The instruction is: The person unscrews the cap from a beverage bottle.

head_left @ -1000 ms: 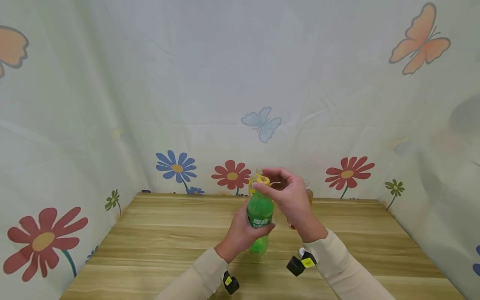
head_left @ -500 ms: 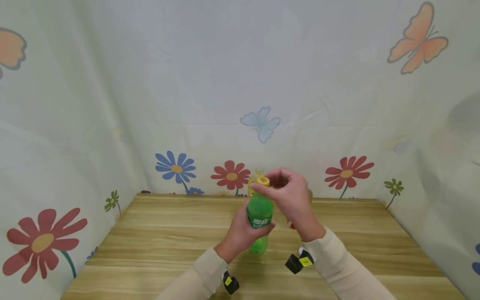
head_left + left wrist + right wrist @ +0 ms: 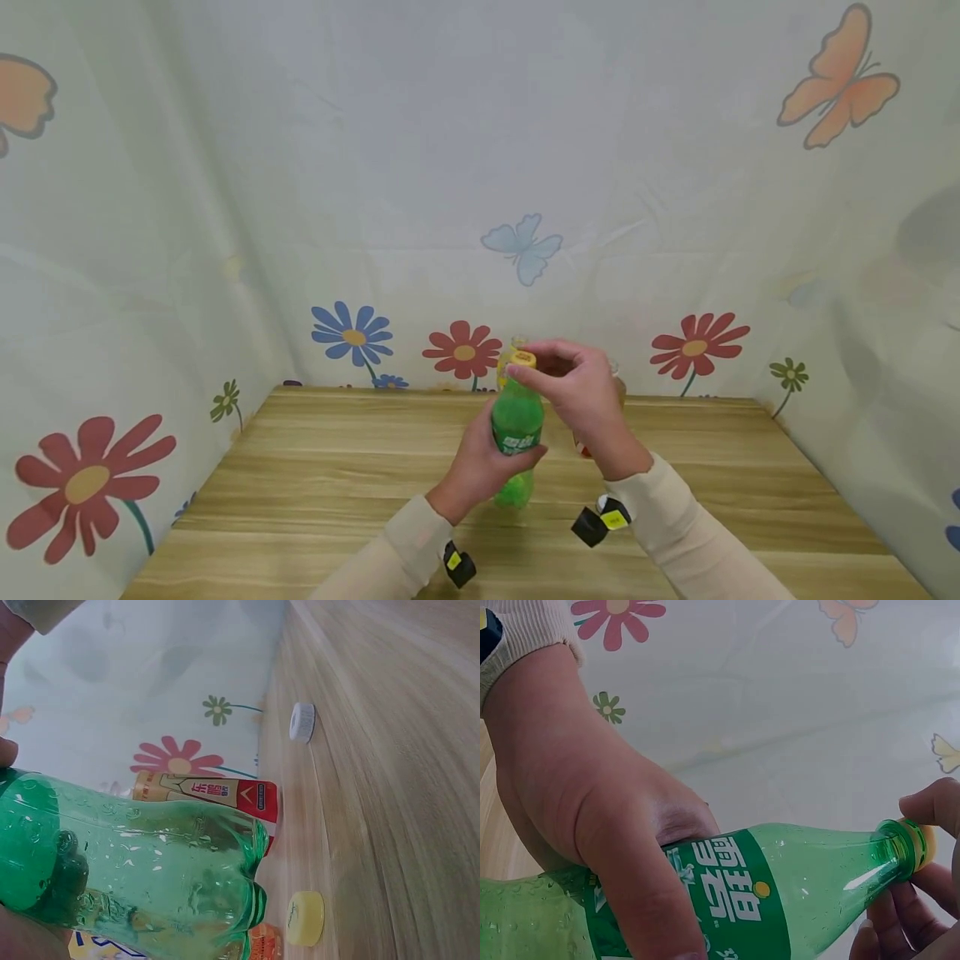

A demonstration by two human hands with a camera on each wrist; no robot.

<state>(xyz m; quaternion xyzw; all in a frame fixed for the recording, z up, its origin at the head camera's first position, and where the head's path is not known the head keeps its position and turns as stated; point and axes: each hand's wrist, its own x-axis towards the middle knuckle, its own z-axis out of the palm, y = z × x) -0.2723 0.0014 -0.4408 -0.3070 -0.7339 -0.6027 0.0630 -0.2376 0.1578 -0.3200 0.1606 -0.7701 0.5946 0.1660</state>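
A green soda bottle [image 3: 519,408], its green label bearing white characters, is held slightly tilted. My left hand [image 3: 480,458] grips it round the label, thumb across the front. At the bottle's neck, the thumb and fingers of my right hand [image 3: 588,396] pinch the yellow-orange cap [image 3: 524,359]. From the right wrist, that cap [image 3: 925,844] sits at the bottle mouth between thumb and fingers. The left wrist view shows the bottle's clear green lower part [image 3: 165,862]; whether its base touches the table cannot be told.
A bottle with a tan and red label [image 3: 217,791] stands behind, partly hidden by my right hand in the head view. A clear bottle with yellow [image 3: 503,367] is behind the green one. A white cap [image 3: 302,722] and a yellow cap [image 3: 306,919] lie on the wooden table [image 3: 337,467].
The right fingers shift round the cap: the index finger draws back at mid-span, then reaches forward again. The green bottle and left hand have moved very slightly left.
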